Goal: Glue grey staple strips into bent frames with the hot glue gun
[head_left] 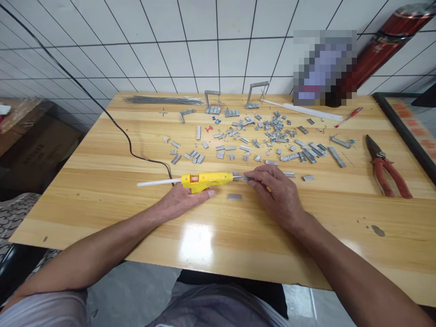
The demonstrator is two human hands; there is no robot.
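My left hand (187, 200) is closed round the grip of a yellow hot glue gun (209, 180). A clear glue stick (158, 182) sticks out of its back end, and its metal nozzle points right. My right hand (275, 188) pinches a small grey metal strip (245, 178) between thumb and fingertips, right at the nozzle; the fingers partly cover it. Another flat grey strip (235, 197) lies on the wood just below the nozzle. Many loose grey staple strips (277, 127) are scattered beyond my hands.
Two small bent-strip stands (213, 102) rise near the wall beside a bundle of thin wires (163, 100). Red-handled pliers (381, 168) lie at right, below a red pen (349, 117). A red flask (378, 54) leans behind. A black cord (117, 125) crosses the table at left.
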